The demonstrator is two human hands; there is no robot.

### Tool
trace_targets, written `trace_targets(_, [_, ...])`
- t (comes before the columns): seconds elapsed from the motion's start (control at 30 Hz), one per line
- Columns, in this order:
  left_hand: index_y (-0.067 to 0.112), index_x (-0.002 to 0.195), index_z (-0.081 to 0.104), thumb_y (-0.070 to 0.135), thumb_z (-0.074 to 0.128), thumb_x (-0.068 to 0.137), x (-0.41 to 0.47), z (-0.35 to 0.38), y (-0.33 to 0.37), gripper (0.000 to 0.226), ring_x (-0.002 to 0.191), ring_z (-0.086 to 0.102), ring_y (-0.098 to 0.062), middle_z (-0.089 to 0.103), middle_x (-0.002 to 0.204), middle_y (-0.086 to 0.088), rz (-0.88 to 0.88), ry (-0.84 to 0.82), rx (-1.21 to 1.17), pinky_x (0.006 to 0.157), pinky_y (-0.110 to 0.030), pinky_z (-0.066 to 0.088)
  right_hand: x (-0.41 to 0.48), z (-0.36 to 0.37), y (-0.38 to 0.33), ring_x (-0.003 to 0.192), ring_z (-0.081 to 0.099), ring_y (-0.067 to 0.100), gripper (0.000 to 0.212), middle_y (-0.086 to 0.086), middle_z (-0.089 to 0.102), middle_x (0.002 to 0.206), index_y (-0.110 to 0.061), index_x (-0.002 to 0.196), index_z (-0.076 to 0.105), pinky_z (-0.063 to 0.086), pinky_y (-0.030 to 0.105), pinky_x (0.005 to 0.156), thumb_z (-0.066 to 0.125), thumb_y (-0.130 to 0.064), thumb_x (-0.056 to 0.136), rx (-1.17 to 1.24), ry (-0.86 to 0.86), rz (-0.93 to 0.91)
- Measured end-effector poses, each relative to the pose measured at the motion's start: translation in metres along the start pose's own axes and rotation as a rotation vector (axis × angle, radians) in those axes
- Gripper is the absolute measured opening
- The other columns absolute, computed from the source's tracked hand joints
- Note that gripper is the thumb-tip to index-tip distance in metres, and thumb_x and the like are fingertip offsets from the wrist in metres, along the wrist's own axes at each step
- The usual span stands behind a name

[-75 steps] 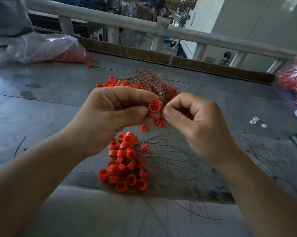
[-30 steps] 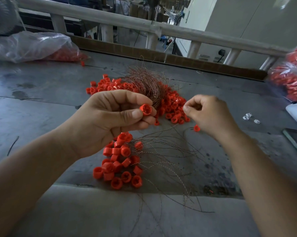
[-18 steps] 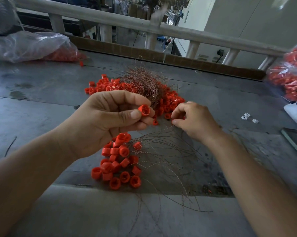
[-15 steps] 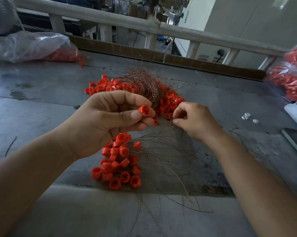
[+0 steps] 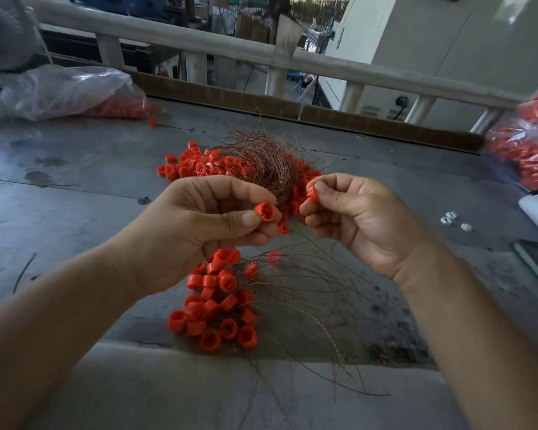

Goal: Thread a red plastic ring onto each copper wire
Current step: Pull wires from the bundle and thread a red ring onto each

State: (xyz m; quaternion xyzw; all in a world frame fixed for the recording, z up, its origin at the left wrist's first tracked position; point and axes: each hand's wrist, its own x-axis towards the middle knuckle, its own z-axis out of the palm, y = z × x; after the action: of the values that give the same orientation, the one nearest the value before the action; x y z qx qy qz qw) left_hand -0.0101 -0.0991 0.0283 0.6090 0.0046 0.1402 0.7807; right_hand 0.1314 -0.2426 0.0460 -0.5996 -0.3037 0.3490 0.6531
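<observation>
Pinching a small red plastic ring [image 5: 264, 211] between thumb and forefinger, the left hand [image 5: 199, 234] holds it raised above the table with its open bore turned up toward the viewer, probably so the hole stays in sight for a wire end. The right hand [image 5: 360, 218] grips a second red plastic ring [image 5: 312, 193] between thumb and fingertip. It is near the first ring but apart from it, and whether a wire runs through either ring is too fine to tell. Below the hands, loose thin copper wires [image 5: 308, 293] fan across the grey metal tabletop [image 5: 75, 212], next to a near heap of red rings [image 5: 215, 308]; some of these look already strung. Behind the hands, a dense curved bundle of copper wires [image 5: 267, 162] lies over a farther scatter of red rings [image 5: 196, 164], likely stock kept within easy reach. A clear plastic bag of red parts [image 5: 69, 91] sits at the far left, and another bag of red parts [image 5: 528, 144] sits at the right edge. A few small white plastic pieces [image 5: 450, 218] lie well apart to the right.
</observation>
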Motion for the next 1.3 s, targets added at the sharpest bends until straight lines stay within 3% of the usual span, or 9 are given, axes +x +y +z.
trace_targets(0.2, [0.015,0.078,0.076,0.014,0.069,0.054,0.001,0.0,0.0,0.024,0.072,0.07,-0.015,0.072,0.077,-0.008,-0.006,-0.001,0.017,0.061,-0.017,0.054,0.0,0.004,0.004,0.051,0.061,0.007,0.016,0.0,0.066,0.06,-0.014,0.08,0.059,0.048,0.016,0.046,0.049,-0.005,0.086,0.004,-0.032,-0.026])
trace_targets(0.3, [0.014,0.077,0.075,0.014,0.069,0.053,0.0,0.0,0.0,0.025,0.071,0.07,-0.015,0.072,0.076,-0.008,-0.009,0.007,0.018,0.061,-0.017,0.054,-0.002,0.005,0.003,0.055,0.062,0.007,0.008,0.001,0.067,0.064,-0.012,0.083,0.061,0.049,0.017,0.049,0.056,-0.011,0.076,0.046,-0.076,-0.015])
trace_targets(0.4, [0.013,0.077,0.075,0.009,0.072,0.055,0.001,0.001,0.0,0.023,0.07,0.07,-0.016,0.072,0.075,-0.008,-0.015,0.025,0.024,0.06,-0.018,0.054,-0.004,0.008,0.002,0.056,0.062,0.008,0.02,0.002,0.067,0.064,-0.01,0.084,0.06,0.05,0.017,0.05,0.061,-0.014,0.064,0.045,-0.088,-0.022])
trace_targets(0.5, [0.012,0.078,0.075,0.004,0.069,0.059,0.001,0.001,0.0,0.021,0.07,0.07,-0.017,0.072,0.075,-0.01,-0.024,0.059,0.042,0.06,-0.018,0.054,-0.005,0.011,0.004,0.062,0.065,0.011,0.02,0.003,0.068,0.069,-0.009,0.086,0.06,0.051,0.018,0.054,0.059,-0.016,0.067,-0.023,-0.095,-0.052])
trace_targets(0.6, [0.011,0.078,0.075,0.007,0.063,0.056,0.001,0.001,0.0,0.025,0.07,0.071,-0.018,0.072,0.075,-0.011,-0.02,0.115,0.075,0.059,-0.018,0.054,-0.009,0.017,0.007,0.071,0.064,0.008,0.016,-0.001,0.067,0.074,-0.018,0.085,0.064,0.051,0.018,0.064,0.062,-0.018,0.069,-0.223,-0.067,-0.203])
trace_targets(0.7, [0.013,0.078,0.075,0.008,0.063,0.055,0.001,0.002,0.0,0.027,0.071,0.071,-0.018,0.073,0.076,-0.011,-0.015,0.15,0.12,0.06,-0.018,0.054,-0.011,0.026,0.01,0.072,0.062,0.006,0.021,-0.007,0.063,0.073,-0.024,0.084,0.065,0.053,0.02,0.069,0.067,-0.006,0.074,-0.39,-0.012,-0.351])
trace_targets(0.87, [0.018,0.071,0.075,0.01,0.064,0.052,0.001,0.004,-0.002,0.023,0.064,0.069,-0.016,0.071,0.068,-0.006,0.005,0.183,0.168,0.059,-0.019,0.054,-0.01,0.035,0.018,0.07,0.064,0.001,0.026,-0.011,0.065,0.072,-0.027,0.08,0.064,0.049,0.013,0.066,0.071,-0.003,0.073,-0.566,0.046,-0.462])
trace_targets(1.3, [0.015,0.07,0.074,0.009,0.064,0.053,0.001,0.005,-0.001,0.02,0.063,0.069,-0.016,0.071,0.068,-0.007,-0.001,0.176,0.19,0.058,-0.018,0.054,-0.015,0.04,0.015,0.07,0.065,0.003,0.027,-0.011,0.067,0.075,-0.027,0.08,0.064,0.051,0.015,0.066,0.074,-0.004,0.07,-0.6,0.073,-0.506])
